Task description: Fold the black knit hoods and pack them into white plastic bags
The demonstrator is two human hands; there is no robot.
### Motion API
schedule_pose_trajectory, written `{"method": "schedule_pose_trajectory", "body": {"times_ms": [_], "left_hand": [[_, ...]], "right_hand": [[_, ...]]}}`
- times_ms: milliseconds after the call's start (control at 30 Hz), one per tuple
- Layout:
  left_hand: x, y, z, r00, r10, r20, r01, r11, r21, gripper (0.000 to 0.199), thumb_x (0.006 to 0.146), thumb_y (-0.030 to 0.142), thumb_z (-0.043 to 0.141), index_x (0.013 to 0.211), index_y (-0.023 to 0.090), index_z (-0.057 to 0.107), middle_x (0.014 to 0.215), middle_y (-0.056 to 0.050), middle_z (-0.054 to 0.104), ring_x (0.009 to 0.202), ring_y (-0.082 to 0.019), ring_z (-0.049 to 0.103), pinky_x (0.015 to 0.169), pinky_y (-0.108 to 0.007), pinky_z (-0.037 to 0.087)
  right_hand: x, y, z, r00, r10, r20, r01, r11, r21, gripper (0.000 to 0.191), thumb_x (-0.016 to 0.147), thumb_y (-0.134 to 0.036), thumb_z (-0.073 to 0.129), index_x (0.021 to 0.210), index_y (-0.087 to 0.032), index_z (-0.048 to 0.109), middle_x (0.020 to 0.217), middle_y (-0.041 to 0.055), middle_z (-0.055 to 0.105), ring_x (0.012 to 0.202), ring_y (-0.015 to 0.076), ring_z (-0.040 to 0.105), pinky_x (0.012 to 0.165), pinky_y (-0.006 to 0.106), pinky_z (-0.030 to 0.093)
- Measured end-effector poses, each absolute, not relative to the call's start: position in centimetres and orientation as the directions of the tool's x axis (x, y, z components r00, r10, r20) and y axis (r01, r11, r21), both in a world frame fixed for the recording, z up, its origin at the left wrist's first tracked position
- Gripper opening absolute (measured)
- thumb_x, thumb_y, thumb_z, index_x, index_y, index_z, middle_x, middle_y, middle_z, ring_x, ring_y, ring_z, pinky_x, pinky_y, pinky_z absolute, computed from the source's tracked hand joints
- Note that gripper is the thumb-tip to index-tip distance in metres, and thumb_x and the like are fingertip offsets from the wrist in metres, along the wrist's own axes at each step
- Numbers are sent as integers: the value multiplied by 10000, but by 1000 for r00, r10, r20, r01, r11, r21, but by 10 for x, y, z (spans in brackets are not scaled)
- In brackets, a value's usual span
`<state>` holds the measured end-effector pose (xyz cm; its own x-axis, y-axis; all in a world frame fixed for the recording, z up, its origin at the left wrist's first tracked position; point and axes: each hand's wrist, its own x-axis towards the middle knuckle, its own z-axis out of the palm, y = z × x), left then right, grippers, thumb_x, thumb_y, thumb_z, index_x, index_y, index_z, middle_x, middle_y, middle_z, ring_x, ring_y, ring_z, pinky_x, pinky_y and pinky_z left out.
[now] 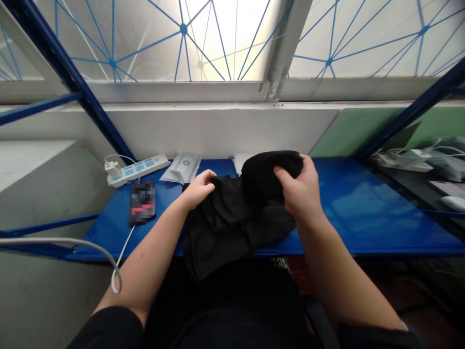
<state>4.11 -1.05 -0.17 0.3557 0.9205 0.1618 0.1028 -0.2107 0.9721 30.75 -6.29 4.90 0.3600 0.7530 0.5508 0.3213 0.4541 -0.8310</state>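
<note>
Between both hands: black cloth (232, 208). Left hand (199, 189) pinches its left edge; right hand (300, 186) grips a raised fold, thumb on top.

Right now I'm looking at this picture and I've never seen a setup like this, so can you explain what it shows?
There's no robot here: this single view comes from a camera worn on a person's head, looking forward and down at two bare hands. On the blue tabletop lie a white power strip, a dark device blurred over, and a pale packet. The left hand pinches some black cloth; the right hand grips a raised part of it.
</note>
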Motion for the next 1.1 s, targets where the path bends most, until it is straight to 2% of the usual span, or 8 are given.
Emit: {"method": "schedule_pose_trajectory", "body": {"times_ms": [100, 267, 367, 500, 667, 833, 967, 1100], "left_hand": [[19, 0, 6, 135, 966, 220, 145, -239, 960, 247, 690, 171, 507, 931, 204, 547, 823, 5, 615, 770, -171, 596, 704, -267, 461], [-7, 12, 8, -16, 942, 335, 654, -244, 716, 193, 702, 163, 493, 830, 196, 632, 769, -39, 643, 766, -227, 594, 728, -328, 454], [-6, 10, 7, 33, 952, 305, 793, -210, 571, 149, 721, 169, 490, 753, 194, 632, 799, -77, 668, 823, -261, 607, 761, -356, 464], [2, 6, 8, 108, 961, 253, 830, -228, 509, 164, 791, 289, 553, 823, 183, 674, 954, -106, 703, 935, -288, 624, 829, -382, 477], [3, 9, 6, 31, 949, 314, 731, -236, 641, 247, 830, 417, 601, 845, 178, 661, 886, -93, 699, 886, -273, 633, 832, -383, 480], [-4, 3, 14, 23, 976, 219, 82, -220, 972, 323, 748, 454, 718, 882, 180, 612, 817, -30, 674, 766, -198, 634, 745, -314, 504], [-18, -15, 32, 290, 936, 199, -156, -159, 975, 420, 799, 595, 616, 924, 194, 634, 692, -34, 650, 665, -208, 641, 704, -354, 524], [-25, -18, 35, 349, 912, 216, -8, -228, 974, 517, 873, 665, 483, 983, 198, 674, 605, -31, 609, 634, -226, 633, 748, -416, 534]], "right_hand": [[333, -56, 47, 442, 756, 483, 235, 422, -876, 479, 732, -272, 744, 1154, -267, 518, 1058, 46, 660, 985, 248, 676, 865, 432, 578], [369, -48, 17, 334, 933, 136, 223, 62, -973, 639, 658, -273, 761, 1249, -251, 519, 1050, 77, 685, 879, 279, 701, 670, 399, 600], [382, -41, -10, 227, 974, 27, 467, -85, -880, 515, 682, -346, 775, 1152, -188, 632, 1077, 130, 706, 974, 308, 689, 811, 440, 580], [386, -26, -26, 169, 980, 103, 637, -29, -771, 502, 789, -501, 715, 1154, -157, 685, 1184, 161, 702, 1115, 314, 649, 974, 470, 505], [383, -13, -15, 109, 993, 51, 645, -32, -763, 367, 753, -394, 716, 1026, -149, 721, 1023, 136, 738, 955, 284, 680, 838, 398, 537], [390, -26, 15, -76, 996, 41, 453, 71, -889, 187, 714, -291, 655, 868, -185, 662, 798, 35, 688, 716, 193, 624, 669, 320, 507], [409, -49, 49, -430, 903, -4, 393, 183, -901, 229, 713, -401, 720, 808, -195, 692, 1031, 95, 718, 1001, 286, 652, 846, 414, 530], [417, -61, 61, -604, 784, -144, 525, 255, -812, 351, 792, -554, 690, 815, -209, 750, 1151, 109, 718, 1212, 331, 590, 1041, 477, 456]]}}
